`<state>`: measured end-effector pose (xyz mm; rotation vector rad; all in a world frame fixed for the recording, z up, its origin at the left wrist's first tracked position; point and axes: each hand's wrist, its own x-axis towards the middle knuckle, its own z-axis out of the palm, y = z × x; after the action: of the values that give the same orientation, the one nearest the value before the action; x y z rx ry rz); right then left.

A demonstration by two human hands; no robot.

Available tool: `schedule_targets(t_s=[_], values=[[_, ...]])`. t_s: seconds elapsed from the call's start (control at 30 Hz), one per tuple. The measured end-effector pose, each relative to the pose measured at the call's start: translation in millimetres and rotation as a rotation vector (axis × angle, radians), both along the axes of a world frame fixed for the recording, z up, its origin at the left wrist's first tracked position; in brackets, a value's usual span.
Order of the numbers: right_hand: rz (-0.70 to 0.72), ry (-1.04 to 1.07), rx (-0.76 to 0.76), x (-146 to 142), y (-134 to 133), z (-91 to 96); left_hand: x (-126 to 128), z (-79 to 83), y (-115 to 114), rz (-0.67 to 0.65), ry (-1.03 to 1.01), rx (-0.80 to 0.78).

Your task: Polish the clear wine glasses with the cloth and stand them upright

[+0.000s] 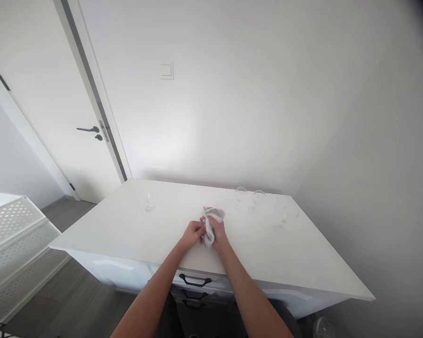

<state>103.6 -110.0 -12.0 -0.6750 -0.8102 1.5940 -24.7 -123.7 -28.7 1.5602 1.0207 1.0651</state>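
Observation:
A crumpled white cloth (pixel 209 237) is bunched between my hands above the front middle of the white cabinet top (pixel 155 239). My right hand (pixel 219 231) is closed around the cloth from the right. My left hand (pixel 193 233) meets it from the left, fingers pinched together at the cloth's edge. What those left fingers grip is too small and too covered to make out. Whether a glass is inside the cloth I cannot tell. Clear stemmed glasses stand apart from my hands: one glass (pixel 150 206) on the left, several on the right.
Toward the back right stand two glasses, one (pixel 238 202) beside another (pixel 255 205); a further glass (pixel 282 227) is near the right edge. Black-handled drawers (pixel 195 280) face me. White perforated shelving (pixel 14 230) and a door (pixel 52 108) are on the left; walls enclose the back and right.

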Motion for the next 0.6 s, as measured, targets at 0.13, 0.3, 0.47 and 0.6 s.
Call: schedule_targets(t_s=[0.13,0.3,0.47,0.6], values=[[-0.176,-0.139,-0.017,-12.3,-7.1,-6.3,2.9,-0.2,-1.9,0.096,-0.043,0.049],[0.261,-0.012,0.028,10.4,-1.6,-17.4,2.7,6.4,-6.9,-0.109,-0.138,-0.104],[0.149,-0.091,0.007,3.5,2.5,-20.2,5.9,0.0,-3.7,0.049,-0.008,-0.029],[-0.161,-0.079,0.086,-6.3,2.6,-13.8,11.2,-0.8,-7.2,0.179,0.096,0.18]])
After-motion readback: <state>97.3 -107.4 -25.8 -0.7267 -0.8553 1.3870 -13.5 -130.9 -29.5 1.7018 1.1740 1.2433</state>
